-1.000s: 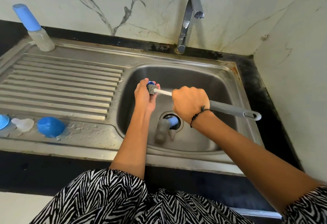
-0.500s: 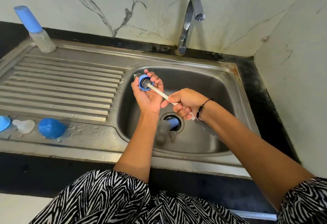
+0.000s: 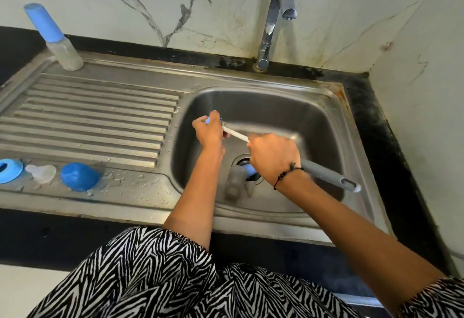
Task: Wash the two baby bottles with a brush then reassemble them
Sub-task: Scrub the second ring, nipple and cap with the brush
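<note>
Scrubbing a blue bottle ring with a brush over the sink.

The left hand [image 3: 210, 130] has its grip clamped round a small blue ring [image 3: 207, 119], held above the sink [image 3: 324, 126]; the right hand [image 3: 273, 158] has its grip clamped on the brush [image 3: 326, 173], whose white stem runs into the ring. A bottle [image 3: 234, 183] lies by the drain. On the drainboard [image 3: 95, 121] sit a blue cap [image 3: 79, 176], a clear teat [image 3: 41, 173], another blue ring [image 3: 10, 170], and a capped bottle [image 3: 54, 37] standing at the back.
</note>
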The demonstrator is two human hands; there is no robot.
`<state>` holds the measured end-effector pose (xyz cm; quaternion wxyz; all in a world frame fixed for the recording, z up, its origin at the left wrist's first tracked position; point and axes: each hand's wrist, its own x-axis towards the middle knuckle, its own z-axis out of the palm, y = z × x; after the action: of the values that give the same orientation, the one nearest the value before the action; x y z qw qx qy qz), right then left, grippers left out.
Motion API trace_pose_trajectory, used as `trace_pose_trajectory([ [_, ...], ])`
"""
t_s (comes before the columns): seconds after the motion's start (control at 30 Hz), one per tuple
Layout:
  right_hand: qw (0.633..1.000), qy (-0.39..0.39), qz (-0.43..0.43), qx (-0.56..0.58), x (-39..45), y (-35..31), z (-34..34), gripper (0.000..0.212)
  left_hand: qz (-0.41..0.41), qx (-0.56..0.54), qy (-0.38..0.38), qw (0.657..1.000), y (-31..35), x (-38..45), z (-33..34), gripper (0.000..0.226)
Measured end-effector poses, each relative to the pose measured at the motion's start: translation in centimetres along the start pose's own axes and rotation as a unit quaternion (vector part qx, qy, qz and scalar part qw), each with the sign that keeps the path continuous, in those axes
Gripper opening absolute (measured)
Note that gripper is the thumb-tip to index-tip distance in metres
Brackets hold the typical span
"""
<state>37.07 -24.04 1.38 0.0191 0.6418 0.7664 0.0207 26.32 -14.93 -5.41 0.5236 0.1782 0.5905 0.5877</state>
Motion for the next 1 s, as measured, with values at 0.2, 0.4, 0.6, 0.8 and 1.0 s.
trace_pose_trajectory([
  [0.2, 0.998, -0.061, 0.028, -0.015, -0.6, 1.8, 0.3, 0.024, -0.048, 0.098, 0.031, 0.994, -2.3, 2.5, -0.9, 0.026],
  [0.4, 0.982, -0.125, 0.127, 0.058, 0.7, 4.2, 1.9, 0.026, -0.125, 0.270, -0.025, 0.954, -3.6, 2.8, -1.6, 0.049],
  [0.6, 0.971, -0.178, 0.133, 0.088, 1.6, 4.2, 4.9, 0.027, -0.130, 0.455, -0.116, 0.874, -5.8, 2.2, -2.0, 0.035],
  [0.8, 0.955, -0.220, 0.165, 0.111, 2.7, 4.7, 6.4, 0.027, -0.106, 0.650, -0.147, 0.738, -7.0, 2.8, -2.6, 0.018],
  [1.0, 0.949, -0.230, 0.175, 0.127, 3.5, 5.3, 7.5, 0.026, -0.102, 0.723, -0.180, 0.659, -8.0, 4.3, -2.7, 0.028],
])
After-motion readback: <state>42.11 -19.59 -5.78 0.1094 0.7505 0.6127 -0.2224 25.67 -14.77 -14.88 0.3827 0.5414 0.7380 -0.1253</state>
